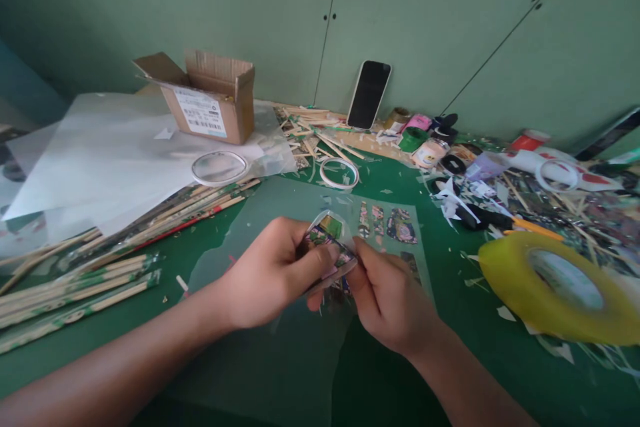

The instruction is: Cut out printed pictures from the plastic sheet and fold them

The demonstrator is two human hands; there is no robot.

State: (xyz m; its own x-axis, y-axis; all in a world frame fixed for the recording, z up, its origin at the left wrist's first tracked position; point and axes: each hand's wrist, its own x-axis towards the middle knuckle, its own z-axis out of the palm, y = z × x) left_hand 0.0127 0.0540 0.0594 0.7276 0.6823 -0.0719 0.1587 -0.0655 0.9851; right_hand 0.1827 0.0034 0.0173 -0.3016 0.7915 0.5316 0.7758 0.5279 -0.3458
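Between thumb and fingers, my left hand (280, 270) grips a small printed cutout (327, 230) with colourful pictures and a clear, shiny border. My right hand (393, 293) is closed at the cutout's right edge, its thumb and forefinger pinching there. The lower part of the cutout is hidden behind my left thumb. Both hands are above a translucent sheet (280, 207) on the green tabletop (450, 380). More printed pieces (401, 225) in the same style lie on that sheet, just beyond my right hand.
A cardboard box (240, 117) stands on white sheets (100, 153) at the back left. Wrapped sticks (75, 290) lie at left. A phone (370, 95) leans on the green wall. Tape rings (339, 173), scraps and a large yellow tape roll (510, 280) crowd the right.
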